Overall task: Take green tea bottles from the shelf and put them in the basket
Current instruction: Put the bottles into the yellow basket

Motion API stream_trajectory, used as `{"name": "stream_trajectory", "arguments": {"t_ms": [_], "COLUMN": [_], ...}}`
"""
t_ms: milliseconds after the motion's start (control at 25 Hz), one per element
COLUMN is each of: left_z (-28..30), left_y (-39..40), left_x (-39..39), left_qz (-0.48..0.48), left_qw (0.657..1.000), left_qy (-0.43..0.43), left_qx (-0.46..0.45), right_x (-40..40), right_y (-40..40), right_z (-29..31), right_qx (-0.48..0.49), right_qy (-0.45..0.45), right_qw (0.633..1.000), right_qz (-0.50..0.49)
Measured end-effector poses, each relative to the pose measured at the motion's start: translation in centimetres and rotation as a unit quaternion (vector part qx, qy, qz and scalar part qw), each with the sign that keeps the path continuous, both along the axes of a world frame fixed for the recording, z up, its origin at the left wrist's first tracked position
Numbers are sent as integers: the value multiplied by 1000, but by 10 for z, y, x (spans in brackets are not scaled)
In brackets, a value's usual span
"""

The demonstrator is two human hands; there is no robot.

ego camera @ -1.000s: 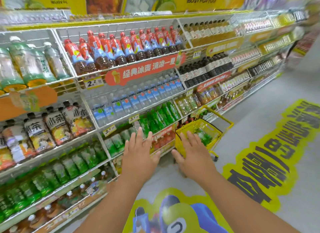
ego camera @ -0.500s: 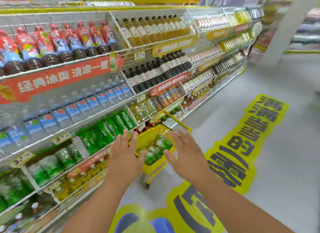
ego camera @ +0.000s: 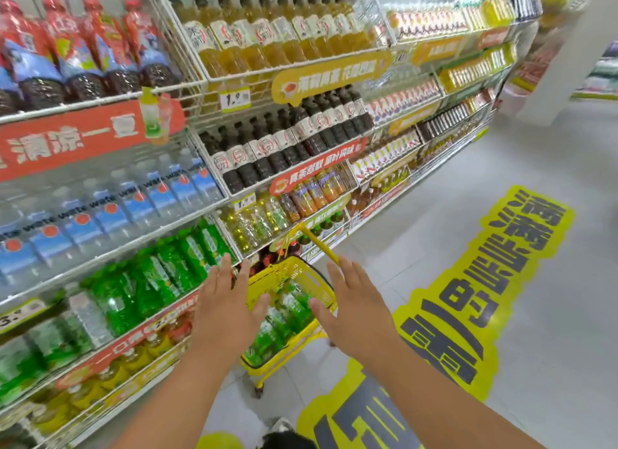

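A yellow wheeled basket [ego camera: 302,273] stands on the floor against the shelving, its long handle [ego camera: 319,244] raised. Several green tea bottles [ego camera: 281,318] lie inside it. More green bottles [ego camera: 167,268] fill the lower shelf to the left. My left hand [ego camera: 224,310] hovers over the basket's left rim, fingers spread, holding nothing. My right hand [ego camera: 351,310] hangs over the right rim, also spread and empty. Both forearms reach in from the bottom of the view.
Tall white wire shelving [ego camera: 207,211] runs along the left with water, dark tea and yellow tea bottles. Grey floor with a big yellow sticker [ego camera: 485,281] spreads to the right. A white pillar [ego camera: 568,47] stands at the far right.
The view has swung right along the shelf and closer to the basket. Both hands stay spread and empty and now sit over the basket's rims.
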State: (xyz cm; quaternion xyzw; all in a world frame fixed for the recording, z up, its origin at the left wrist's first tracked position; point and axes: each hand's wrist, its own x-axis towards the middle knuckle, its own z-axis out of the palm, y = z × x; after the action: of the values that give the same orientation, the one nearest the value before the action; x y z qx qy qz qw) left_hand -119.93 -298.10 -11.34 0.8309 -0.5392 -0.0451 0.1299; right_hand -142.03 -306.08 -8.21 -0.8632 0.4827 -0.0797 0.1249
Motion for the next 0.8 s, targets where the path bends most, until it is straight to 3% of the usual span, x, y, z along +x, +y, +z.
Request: {"name": "stream_trajectory", "arguments": {"t_ms": [320,800], "left_z": [-19,-93], "left_y": [-125,-199], "left_x": [48,51], "left_qz": [61,271], "left_qw": [998,961], "left_qy": [6,2], "left_qx": [18,49], "right_x": [68,126], "right_y": [-140,-308], "right_z": [-22,-120], "right_qx": [0,70], "right_qy": [30,28], "right_qw": [997,959], "right_qz": [69,272]}}
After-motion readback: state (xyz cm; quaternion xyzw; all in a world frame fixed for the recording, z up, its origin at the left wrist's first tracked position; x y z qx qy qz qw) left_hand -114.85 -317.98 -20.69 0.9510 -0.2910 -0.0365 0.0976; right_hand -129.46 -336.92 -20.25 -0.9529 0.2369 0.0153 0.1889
